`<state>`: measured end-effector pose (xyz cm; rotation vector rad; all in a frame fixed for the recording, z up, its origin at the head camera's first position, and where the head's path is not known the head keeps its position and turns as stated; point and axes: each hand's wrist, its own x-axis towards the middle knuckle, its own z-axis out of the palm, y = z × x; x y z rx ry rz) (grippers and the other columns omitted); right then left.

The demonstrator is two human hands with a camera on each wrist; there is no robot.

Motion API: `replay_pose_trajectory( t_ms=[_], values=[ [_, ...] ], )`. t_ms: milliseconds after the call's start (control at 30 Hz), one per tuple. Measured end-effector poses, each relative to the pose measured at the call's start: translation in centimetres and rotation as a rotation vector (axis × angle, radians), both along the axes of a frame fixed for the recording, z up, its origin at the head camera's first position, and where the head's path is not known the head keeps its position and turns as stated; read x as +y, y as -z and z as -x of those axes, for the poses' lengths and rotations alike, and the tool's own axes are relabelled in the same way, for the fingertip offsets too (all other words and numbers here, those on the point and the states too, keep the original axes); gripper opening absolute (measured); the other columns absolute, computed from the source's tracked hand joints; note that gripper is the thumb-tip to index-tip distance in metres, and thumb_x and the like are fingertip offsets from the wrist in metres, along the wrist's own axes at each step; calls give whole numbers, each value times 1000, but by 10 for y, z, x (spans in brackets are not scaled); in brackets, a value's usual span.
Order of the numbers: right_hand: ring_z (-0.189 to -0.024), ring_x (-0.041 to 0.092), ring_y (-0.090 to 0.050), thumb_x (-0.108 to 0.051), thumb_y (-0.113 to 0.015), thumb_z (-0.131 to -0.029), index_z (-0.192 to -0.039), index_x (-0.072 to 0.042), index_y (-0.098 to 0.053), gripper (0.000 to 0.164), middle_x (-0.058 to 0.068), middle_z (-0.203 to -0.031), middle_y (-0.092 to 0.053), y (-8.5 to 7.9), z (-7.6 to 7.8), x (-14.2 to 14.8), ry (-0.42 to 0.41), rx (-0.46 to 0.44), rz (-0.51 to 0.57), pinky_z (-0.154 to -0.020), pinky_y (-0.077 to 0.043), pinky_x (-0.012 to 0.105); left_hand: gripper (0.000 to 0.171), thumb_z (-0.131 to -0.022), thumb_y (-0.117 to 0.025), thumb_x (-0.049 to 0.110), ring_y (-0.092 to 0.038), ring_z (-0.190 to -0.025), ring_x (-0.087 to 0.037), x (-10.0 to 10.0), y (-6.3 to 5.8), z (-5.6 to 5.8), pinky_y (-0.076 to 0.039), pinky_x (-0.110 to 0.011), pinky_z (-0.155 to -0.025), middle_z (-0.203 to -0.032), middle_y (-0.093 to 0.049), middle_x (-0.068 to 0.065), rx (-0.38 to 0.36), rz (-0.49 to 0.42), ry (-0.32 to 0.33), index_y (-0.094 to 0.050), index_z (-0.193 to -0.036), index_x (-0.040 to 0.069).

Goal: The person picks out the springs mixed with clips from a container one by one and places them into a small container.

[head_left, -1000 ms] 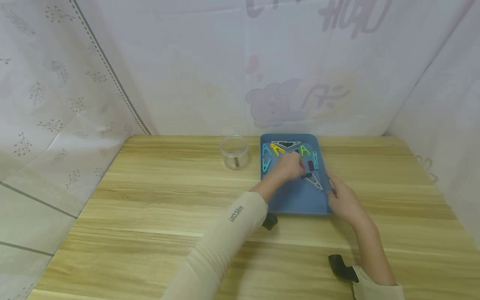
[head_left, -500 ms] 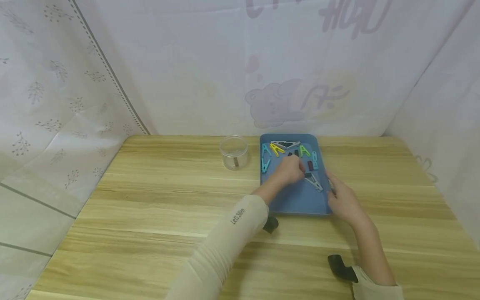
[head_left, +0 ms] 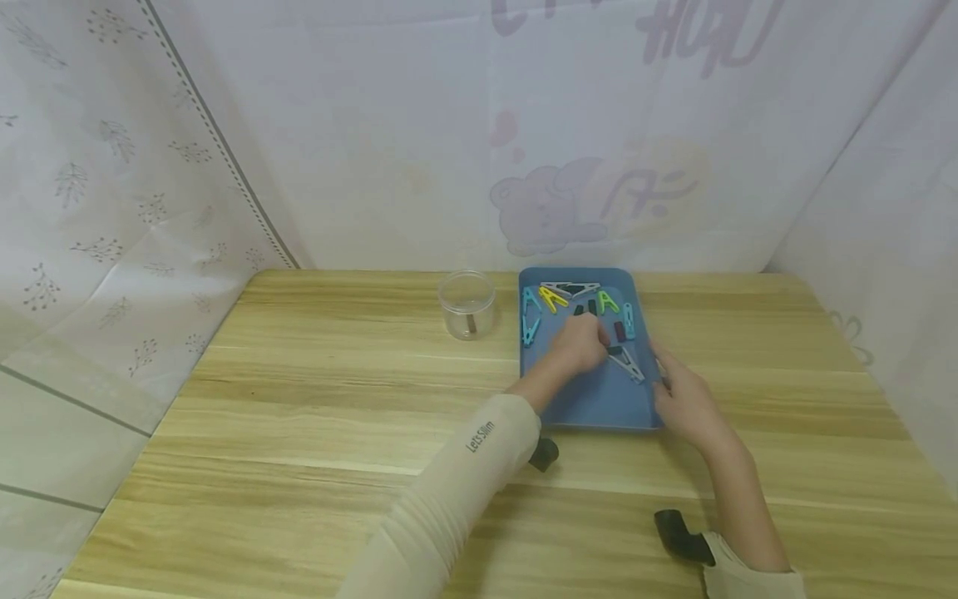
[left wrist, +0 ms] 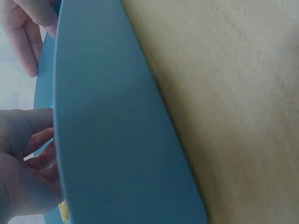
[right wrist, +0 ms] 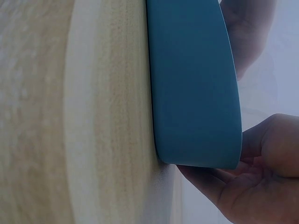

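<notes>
A blue tray [head_left: 599, 408] holds several clothespins and small dark pieces. My left hand [head_left: 580, 343] reaches down into it, just left of a grey clothespin [head_left: 625, 364] with a dark tip. In the left wrist view the fingers of the left hand [left wrist: 28, 158] bend behind the tray wall [left wrist: 112, 112]. Their tips are hidden, so what they touch cannot be told. My right hand [head_left: 684, 398] grips the tray's right edge; in the right wrist view the thumb and fingers of the right hand [right wrist: 261, 182] lie on either side of the tray corner [right wrist: 201, 140].
Left of the tray stands a clear round jar [head_left: 467, 306] with a small brown piece inside. Within the tray lie a yellow clothespin [head_left: 552, 299], a green clothespin [head_left: 608, 301], a teal clothespin [head_left: 629, 320] and a dark red piece [head_left: 619, 331]. A patterned cloth [head_left: 389, 150] hangs behind the table.
My left hand has shifted slightly toward me inside the tray, uncovering small black pieces beyond it. The right hand stays at the tray's edge.
</notes>
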<state>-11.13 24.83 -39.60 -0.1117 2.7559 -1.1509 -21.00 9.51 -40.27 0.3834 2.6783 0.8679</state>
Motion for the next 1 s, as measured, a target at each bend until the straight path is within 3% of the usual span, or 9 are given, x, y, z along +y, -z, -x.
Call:
replay_pose_trajectory(
  t_ms=[467,700,1000],
  values=[
    [-140,61,-19,4,-37,-100,-155,9,-11,61,39,-156,-16,1,0,2,-10,4,-18,-109,-24,70,29,-88,-66,5,-65,-88,-7,1,3,-3,-53,-20,-69,-111,-75,5,17,0,-27,-77,-111,17],
    [-135,63,-27,4,-37,-100,-156,9,-12,62,41,-154,-21,1,0,0,4,-16,-45,-105,-33,70,30,-89,-64,4,-61,-79,-4,-2,0,-5,-50,-18,-61,-114,-74,6,25,-18,-24,-78,-111,18],
    [-135,64,-27,3,-37,-99,-156,8,-12,62,41,-154,-19,1,0,1,4,-13,-30,-105,-33,70,28,-89,-64,5,-61,-78,-4,-2,0,-4,-50,-18,-63,-114,-74,5,12,-34,-22,-77,-112,16]
  ],
)
